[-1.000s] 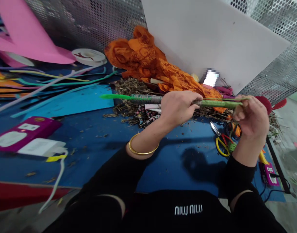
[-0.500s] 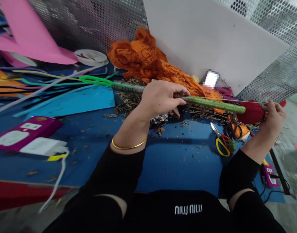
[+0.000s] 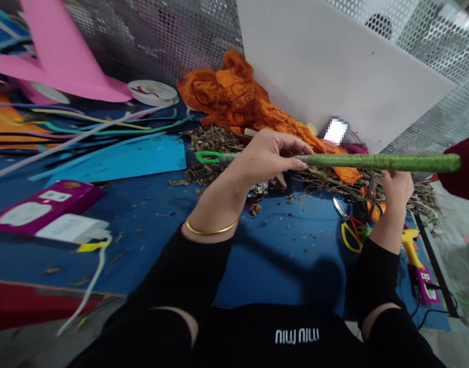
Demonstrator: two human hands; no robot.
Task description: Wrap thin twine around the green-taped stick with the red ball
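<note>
My left hand [image 3: 273, 153] is closed round the middle of a long rod wrapped in green thread [image 3: 383, 162], held level above the table. A bright green loop [image 3: 208, 157] shows at the rod's left end. Beyond its right end is a dark red rounded head [image 3: 462, 168], partly cut off by the frame edge. Just under the rod's green section, my right hand [image 3: 397, 189] has its fingers curled together. Whatever is in them, perhaps the thin thread, is too small to make out.
On the blue table [image 3: 273, 276] lie yellow-handled scissors [image 3: 349, 230], dark scissors [image 3: 370, 199], dry plant bits [image 3: 215, 138] and a yellow glue gun [image 3: 413, 245]. Behind are orange cloth [image 3: 234, 87] and a white board [image 3: 314, 61]. A purple power strip [image 3: 39, 209] sits left.
The rod has shifted right and turned, with its red head now at the right edge. My right hand has moved left and lower, from beside the red head to under the rod.
</note>
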